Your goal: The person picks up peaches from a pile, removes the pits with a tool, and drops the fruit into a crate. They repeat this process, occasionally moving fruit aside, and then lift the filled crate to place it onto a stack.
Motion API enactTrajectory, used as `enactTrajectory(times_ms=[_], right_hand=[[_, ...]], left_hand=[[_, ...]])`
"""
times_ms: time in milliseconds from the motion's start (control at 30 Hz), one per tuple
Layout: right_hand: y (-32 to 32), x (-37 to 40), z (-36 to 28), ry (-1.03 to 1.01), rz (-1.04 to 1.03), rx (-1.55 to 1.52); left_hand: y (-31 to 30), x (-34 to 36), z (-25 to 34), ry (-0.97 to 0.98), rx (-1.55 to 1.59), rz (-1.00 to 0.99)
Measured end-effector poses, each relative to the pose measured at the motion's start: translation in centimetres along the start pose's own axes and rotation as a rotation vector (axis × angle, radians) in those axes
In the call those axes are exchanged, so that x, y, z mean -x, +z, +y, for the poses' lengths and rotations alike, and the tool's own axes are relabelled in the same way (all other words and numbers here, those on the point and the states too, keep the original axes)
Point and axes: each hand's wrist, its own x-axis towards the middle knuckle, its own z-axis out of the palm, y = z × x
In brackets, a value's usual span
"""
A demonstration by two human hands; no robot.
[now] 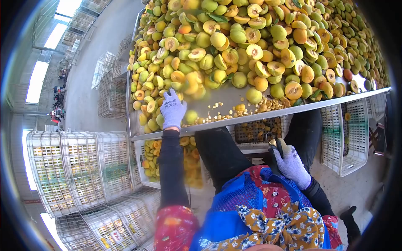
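Note:
My left hand (pixel 173 109), in a pale lavender work glove, is over the near left part of a metal table. Its fingers are stretched out and hold nothing that I can see. Yellow-green halved apricot-like fruit (pixel 147 90) lies around it, and some pieces just beyond are blurred by motion. My right hand (pixel 292 162), in a matching glove with dark fingertips, is closed in front of my lap. From its fingers sticks a small pitting tool (pixel 272 142) with a light-coloured handle and a curved metal end. The rest of the tool is hidden in the hand.
The metal table's raised rim (pixel 251 116) runs in front of me. Fruit pits (pixel 268 105) lie along it. Below stand a crate of fruit halves (pixel 151 161) and a crate of pits (pixel 255 130). White plastic crates (pixel 79 165) are stacked at left; another crate (pixel 354 144) stands at right.

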Motion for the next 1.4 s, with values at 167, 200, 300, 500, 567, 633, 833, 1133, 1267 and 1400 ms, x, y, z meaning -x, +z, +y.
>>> enactTrajectory(times_ms=[167, 200, 300, 500, 567, 633, 833, 1133, 1267, 1400], right_hand=[[-0.5, -0.2, 0.1, -0.065, 0.014, 0.014], [-0.4, -0.3, -0.1, -0.090, -0.006, -0.021], [-0.1, -1.4, -1.3, -0.155, -0.060, -0.074], [-1.2, -2.3, -2.1, -0.206, -0.088, 0.063], [-1.9, -2.1, -2.2, -0.100, -0.155, 0.052], [-1.6, -1.9, -1.6, -0.094, -0.158, 0.053], [-0.7, -0.9, -0.4, -0.146, -0.165, 0.018], [-1.8, -0.9, 2.2, 0.667, -0.840, -1.494], [-1.3, 0.2, 3.6, 0.833, -0.930, -1.918], [0.1, 1.0, 5.3, 0.607, -0.932, -1.919]], left_hand=[[0.5, 3.0, 1.1, -0.096, 1.481, -0.252], [-1.6, 4.8, 4.2, -0.140, 1.602, -0.275], [-3.5, 8.5, 9.9, 0.012, 1.818, -0.525], [-5.0, 13.3, 17.6, -0.020, 1.674, -0.533], [-5.9, 14.3, 18.9, -0.106, 1.752, -0.601], [-5.9, 15.0, 19.4, -0.008, 1.774, -0.592], [-4.9, 16.2, 21.3, -0.090, 1.588, -0.353], [-5.4, 17.5, 22.8, 0.227, 1.077, -0.010], [-2.5, 17.1, 21.3, 0.233, 1.211, -0.365], [-4.7, 17.1, 22.2, 0.365, 1.069, -0.355]])
